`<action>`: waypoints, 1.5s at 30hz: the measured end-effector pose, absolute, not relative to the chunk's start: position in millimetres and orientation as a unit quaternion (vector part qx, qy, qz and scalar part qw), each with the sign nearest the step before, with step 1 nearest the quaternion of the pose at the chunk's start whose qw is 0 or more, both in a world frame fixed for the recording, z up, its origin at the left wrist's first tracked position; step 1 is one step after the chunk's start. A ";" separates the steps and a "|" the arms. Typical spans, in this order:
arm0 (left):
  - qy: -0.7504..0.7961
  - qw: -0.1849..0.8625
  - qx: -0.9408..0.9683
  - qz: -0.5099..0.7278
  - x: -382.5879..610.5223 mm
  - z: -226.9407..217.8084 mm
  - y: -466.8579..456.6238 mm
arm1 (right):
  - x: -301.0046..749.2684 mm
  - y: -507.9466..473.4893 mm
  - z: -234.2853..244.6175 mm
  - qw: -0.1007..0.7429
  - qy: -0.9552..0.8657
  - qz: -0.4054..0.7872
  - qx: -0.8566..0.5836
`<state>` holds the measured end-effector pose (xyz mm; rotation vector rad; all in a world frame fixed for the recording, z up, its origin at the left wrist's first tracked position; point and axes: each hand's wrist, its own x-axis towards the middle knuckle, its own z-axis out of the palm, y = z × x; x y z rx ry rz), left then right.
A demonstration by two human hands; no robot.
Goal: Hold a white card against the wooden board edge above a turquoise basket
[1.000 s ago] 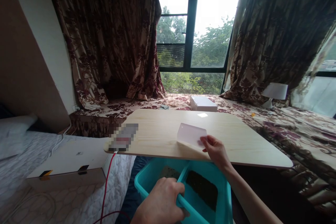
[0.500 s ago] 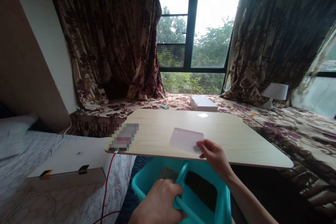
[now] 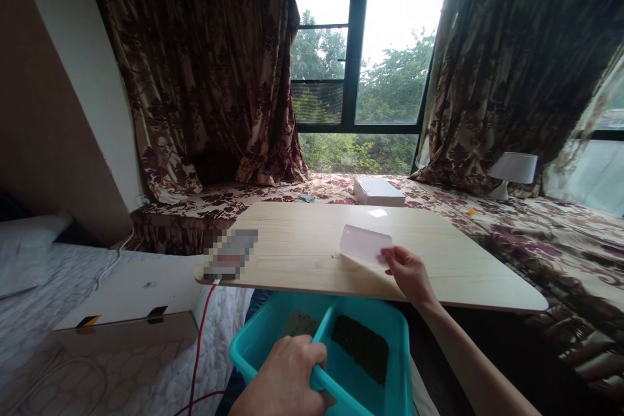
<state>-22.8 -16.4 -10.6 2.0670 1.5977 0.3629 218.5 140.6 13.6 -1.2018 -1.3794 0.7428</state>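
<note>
My right hand [image 3: 405,268] pinches the right corner of a thin translucent plastic sheet [image 3: 365,244] with rounded corners. The sheet is tilted, close over the pale wooden tabletop [image 3: 287,266]. A few small crumbs [image 3: 335,256] lie on the wood by its left lower edge. Below the table's front edge, my left hand [image 3: 292,374] is closed around the middle handle of a teal plastic bin [image 3: 400,364] with two compartments. Dark granular stuff [image 3: 361,346] covers part of the right compartment's floor; lighter speckled material [image 3: 301,325] shows in the left one, partly behind my hand.
A blurred-out flat device [image 3: 231,255] with a red cable [image 3: 199,344] lies at the table's left end. A white carton [image 3: 131,292] is on the bed. Behind the table, a white box [image 3: 379,191] and a lamp [image 3: 514,169] stand on the patterned window seat.
My right hand and the plastic sheet have moved right and slightly away, and crumbs now show on the table. The teal bin has shifted left with my left hand.
</note>
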 end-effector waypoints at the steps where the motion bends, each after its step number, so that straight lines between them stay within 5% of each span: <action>1: 0.586 0.249 0.759 0.132 -22.3 -10.2 -16.5 | 217.8 140.3 13.5 0.549 -0.587 0.313 -0.507; 45: 0.594 0.250 0.757 0.102 -19.9 -8.6 -17.2 | 202.9 135.7 24.0 0.520 -0.627 0.327 -0.479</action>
